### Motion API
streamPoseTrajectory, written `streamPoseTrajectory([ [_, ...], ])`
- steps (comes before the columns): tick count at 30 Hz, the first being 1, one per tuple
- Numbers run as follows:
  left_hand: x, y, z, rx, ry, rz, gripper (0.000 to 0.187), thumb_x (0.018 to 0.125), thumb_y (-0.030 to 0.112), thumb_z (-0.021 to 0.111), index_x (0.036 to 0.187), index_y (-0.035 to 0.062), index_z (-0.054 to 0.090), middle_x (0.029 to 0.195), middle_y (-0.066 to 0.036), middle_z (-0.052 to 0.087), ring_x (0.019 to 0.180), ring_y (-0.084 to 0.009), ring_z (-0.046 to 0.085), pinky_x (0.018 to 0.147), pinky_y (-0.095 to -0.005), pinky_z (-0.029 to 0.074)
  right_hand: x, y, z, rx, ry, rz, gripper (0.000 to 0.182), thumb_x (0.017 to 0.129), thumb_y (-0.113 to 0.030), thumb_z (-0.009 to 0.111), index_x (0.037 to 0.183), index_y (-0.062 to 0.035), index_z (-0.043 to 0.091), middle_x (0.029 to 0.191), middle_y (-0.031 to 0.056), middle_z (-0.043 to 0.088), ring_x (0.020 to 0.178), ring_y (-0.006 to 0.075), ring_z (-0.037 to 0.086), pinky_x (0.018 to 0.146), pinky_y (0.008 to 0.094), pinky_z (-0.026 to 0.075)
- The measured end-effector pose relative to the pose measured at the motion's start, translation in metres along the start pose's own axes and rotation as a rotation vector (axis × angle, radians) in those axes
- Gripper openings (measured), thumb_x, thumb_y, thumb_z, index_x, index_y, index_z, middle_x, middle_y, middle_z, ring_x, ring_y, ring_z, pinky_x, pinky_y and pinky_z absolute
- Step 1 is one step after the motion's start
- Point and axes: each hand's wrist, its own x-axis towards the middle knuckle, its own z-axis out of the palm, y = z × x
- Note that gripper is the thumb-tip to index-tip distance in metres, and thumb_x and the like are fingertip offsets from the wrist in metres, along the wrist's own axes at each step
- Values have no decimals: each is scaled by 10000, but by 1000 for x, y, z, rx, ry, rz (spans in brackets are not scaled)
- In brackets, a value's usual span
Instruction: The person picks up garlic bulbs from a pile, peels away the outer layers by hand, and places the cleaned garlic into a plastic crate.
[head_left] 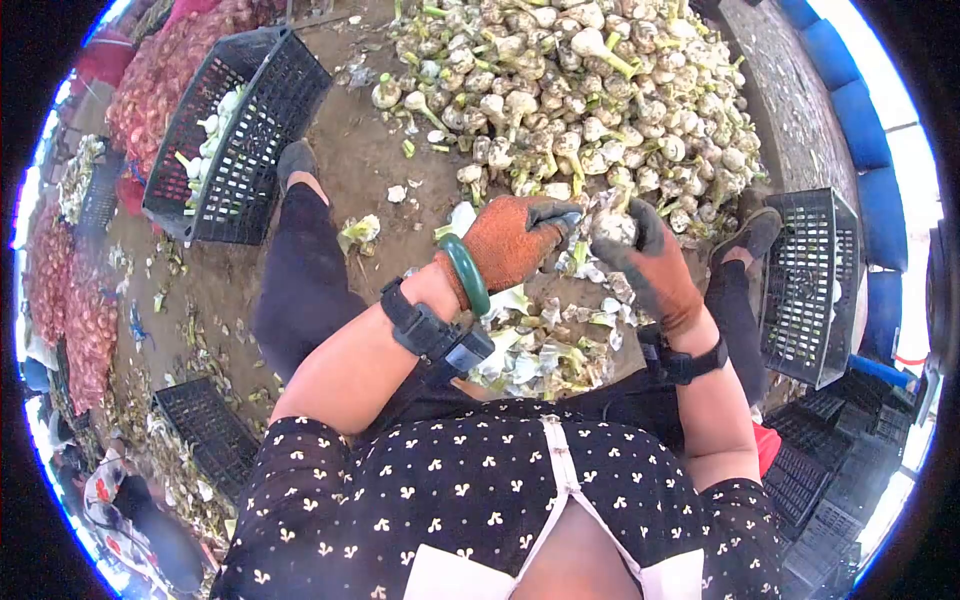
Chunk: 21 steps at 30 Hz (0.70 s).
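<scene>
Holding garlic bulb [615, 228] in right hand [662, 275], just on near side of landmark garlic pile [600, 85]. Gripped fairly closed, with gloved fingers curled round outer side and near edge, leaving side toward left hand [505, 240] exposed. Lying directly off left fingertips, with only a small gap between; nearer to right hand, being in its grasp. Tilted, apparently, with ragged dry end toward pile and round pale body toward wearer; can't be sure of long axis. Left fingers drawn together in a pinch, pointing across at bulb; can't tell if anything is between them. Below both hands, on near side of pile: loose peelings and leaf scraps [545, 360]. To left of pile, well apart: tipped-looking black crate [265, 150], with several pale bulbs [228, 108] with green stems inside. Just right of pile's near edge: second black crate [800, 270], with a few pale bits visible through slats, too unclear to name. Far to near left of pile: dark crate [205, 435], contents not readable. Beyond left crate: red mesh sacks [150, 105], bulging full.
</scene>
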Motion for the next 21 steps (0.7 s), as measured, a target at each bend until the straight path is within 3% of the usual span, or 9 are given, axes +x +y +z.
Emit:
streamPoseTrajectory([
  [2,2,7,-2,-43,-48,-36,294,820,197,514,1064,61,604,844,-162,636,750,-249,613,700,-350,474,-3,12,-2,-272,58,-169,580,630,-76,739,1148,-35,481,1000,128,569,903,264,580,806,334,467],
  [4,6,14,1,16,-137,18,259,819,203,517,1006,53,614,733,-148,621,639,-229,597,632,-358,475,-12,-6,2,-782,122,-504,584,574,-109,768,1105,-58,528,1012,160,556,925,317,554,807,389,455],
  [9,15,-7,22,134,-44,-16,190,802,187,514,838,18,593,690,-183,597,612,-301,590,605,-387,463,-8,-6,17,-833,181,-535,511,561,-122,774,1027,-59,576,971,151,559,934,333,521,801,408,444],
  [11,17,-20,33,300,90,145,186,780,165,504,845,17,596,707,-200,599,665,-352,588,622,-405,460,-6,-3,18,-927,145,-522,520,549,-117,769,1030,-64,578,980,149,554,927,334,514,796,416,441],
  [16,22,-27,47,174,125,-204,205,745,174,529,873,41,616,827,-213,608,776,-369,583,678,-408,462,-4,10,24,-1105,187,-554,522,577,-95,729,1077,-87,576,986,151,565,953,329,506,824,393,433],
  [17,23,-29,46,178,118,-206,205,745,174,529,873,41,616,827,-213,608,776,-369,583,678,-408,462,-3,10,22,-1101,189,-547,522,577,-95,729,1077,-87,576,986,151,565,953,329,506,824,393,433],
  [19,22,-26,40,161,174,-84,212,749,152,522,902,39,615,838,-214,612,775,-365,584,680,-405,464,2,12,13,-626,140,-350,557,605,-128,749,1123,-110,546,1065,152,531,1002,283,510,870,356,422],
  [20,24,-27,32,185,78,-82,239,783,165,528,967,36,609,850,-188,630,775,-328,609,689,-398,465,6,15,11,-275,91,-190,585,605,-137,767,1132,-53,526,1091,149,549,1037,243,517,912,325,399],
  [21,24,-25,26,186,78,-75,239,783,165,528,967,36,609,850,-188,630,775,-328,609,689,-398,465,8,18,6,-239,95,-167,571,629,-116,754,1130,0,507,1097,120,561,1019,198,523,901,305,403],
])
